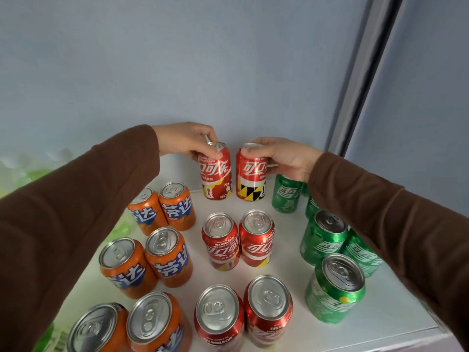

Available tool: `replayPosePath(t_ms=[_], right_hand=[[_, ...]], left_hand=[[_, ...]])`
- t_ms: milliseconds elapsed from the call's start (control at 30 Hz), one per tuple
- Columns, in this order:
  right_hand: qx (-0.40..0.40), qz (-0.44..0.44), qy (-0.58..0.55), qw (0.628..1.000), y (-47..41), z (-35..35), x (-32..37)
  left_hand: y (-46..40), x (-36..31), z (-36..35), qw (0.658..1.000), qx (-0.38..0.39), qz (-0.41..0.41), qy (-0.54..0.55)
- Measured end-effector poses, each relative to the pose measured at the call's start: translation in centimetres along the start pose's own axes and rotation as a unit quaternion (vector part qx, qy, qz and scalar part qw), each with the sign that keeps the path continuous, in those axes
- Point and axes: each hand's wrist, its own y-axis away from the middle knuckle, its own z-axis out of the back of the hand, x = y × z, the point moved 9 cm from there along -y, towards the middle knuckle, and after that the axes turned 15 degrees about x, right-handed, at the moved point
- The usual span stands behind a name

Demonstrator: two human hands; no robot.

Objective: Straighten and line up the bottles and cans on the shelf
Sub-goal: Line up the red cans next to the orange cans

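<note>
On the white shelf [286, 237] cans stand in three colour groups. At the back middle, my left hand [185, 139] grips the top of a red cola can [217, 177], tilted slightly to the right. Beside it, my right hand [284, 157] holds the top of a second red cola can [251, 177], which stands upright. The two cans stand close together with a narrow gap. Two more pairs of red cans [238, 240] stand in front of them. Orange cans [162, 252] stand in pairs on the left and green cans [327, 237] on the right, partly hidden by my right sleeve.
A pale blue back wall [203, 72] rises just behind the held cans. A grey upright frame [365, 72] borders the shelf on the right. Blurry green bottles [33, 176] show to the far left. The shelf's front edge [380, 339] runs along the bottom right.
</note>
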Motion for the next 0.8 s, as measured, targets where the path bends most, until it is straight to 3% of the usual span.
replayPosePath(t_ms=[333,800], right_hand=[[-0.028,-0.044,0.084,0.995,-1.7,-1.4,-3.9],[-0.022,-0.067,0.131,0.989,-1.9,-2.3,-4.4]], left_hand=[[-2.1,2.4,-4.2,0.993,0.036,0.081,-0.084],[-1.9,3.0,-5.6,0.982,0.017,0.123,-0.144]])
